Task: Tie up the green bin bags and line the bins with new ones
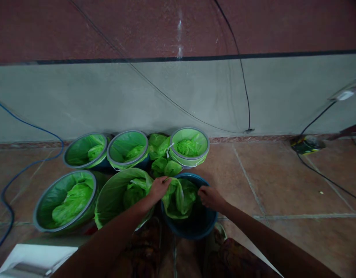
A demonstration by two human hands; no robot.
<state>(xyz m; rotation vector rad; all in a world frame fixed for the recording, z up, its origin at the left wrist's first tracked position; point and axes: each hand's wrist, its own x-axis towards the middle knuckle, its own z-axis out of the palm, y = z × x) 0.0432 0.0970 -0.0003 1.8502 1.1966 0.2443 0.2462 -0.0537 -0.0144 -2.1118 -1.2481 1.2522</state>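
Note:
A dark blue bucket (192,232) stands on the floor in front of me, between my feet. Inside its left half hangs a crumpled green plastic bag (178,199). My left hand (160,188) is closed on the gathered top of this bag, at the bucket's left rim. On the opposite side, my right hand (211,198) is closed at the bucket's rim, with its fingertips hidden. Close by on the left is a bucket lined with a green bag (108,197), its liner folded over the rim and more green plastic bunched inside.
Other green-lined buckets stand along the wall: one at front left (37,210), two behind, and a pale one (189,162) at right. Loose green bags (159,148) lie between. A blue hose (30,166) runs left; a black cable (325,177) crosses the right floor.

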